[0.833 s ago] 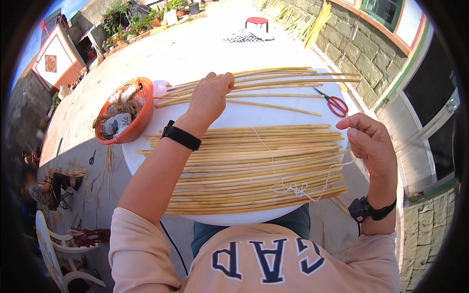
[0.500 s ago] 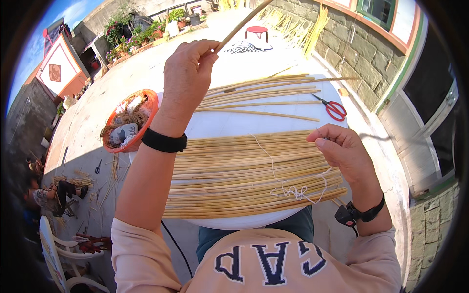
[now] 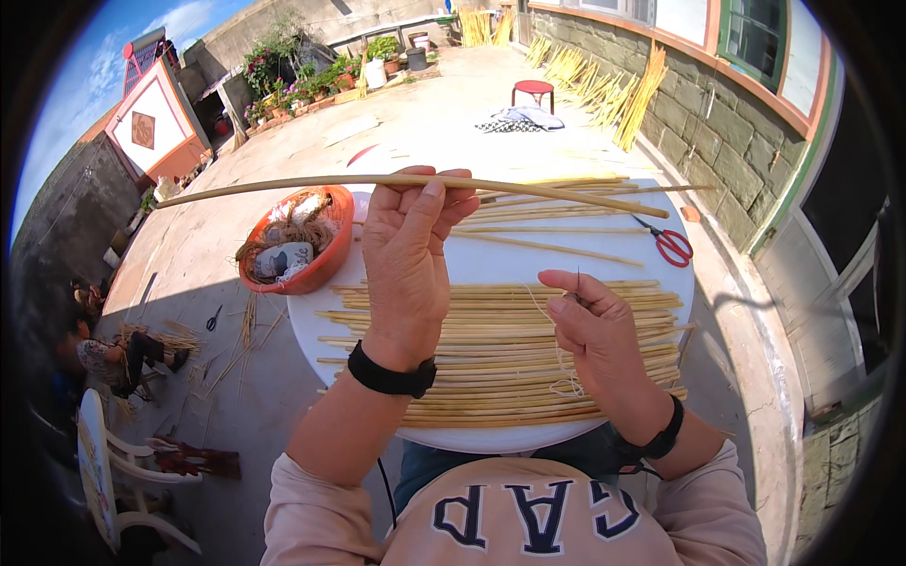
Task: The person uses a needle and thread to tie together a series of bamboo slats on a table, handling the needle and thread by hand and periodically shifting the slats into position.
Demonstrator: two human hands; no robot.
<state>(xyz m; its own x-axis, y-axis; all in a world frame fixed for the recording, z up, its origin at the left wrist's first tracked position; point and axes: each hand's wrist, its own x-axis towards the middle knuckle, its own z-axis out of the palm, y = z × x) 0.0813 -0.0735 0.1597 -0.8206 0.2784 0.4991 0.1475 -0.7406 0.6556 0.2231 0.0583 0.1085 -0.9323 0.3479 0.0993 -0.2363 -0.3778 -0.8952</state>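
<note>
My left hand (image 3: 412, 264) is raised above the far part of the table, its fingers closed round the middle of a long, slightly curved stalk (image 3: 283, 181) that lies crosswise. Lower and to the right, my right hand (image 3: 599, 335) pinches a thin needle (image 3: 578, 274), its tip poking up past the fingers. White thread (image 3: 568, 387) trails beneath that hand over a flat row of yellowish stalks (image 3: 500, 363) laid side by side on the white round table (image 3: 307, 321). Behind the row are several loose stalks (image 3: 566, 248) and red-handled scissors (image 3: 672, 245).
An orange basket (image 3: 330, 269) with fibre and thread inside stands at the table's left. A red stool (image 3: 534, 87) is farther off, near stalks (image 3: 642, 99) leaning on the wall. At the left are a white chair (image 3: 99, 462) and a seated person (image 3: 118, 363).
The stalk in my left hand has swung from slanting up and away to lying across the view. My right hand has moved left over the row, still pinching the needle.
</note>
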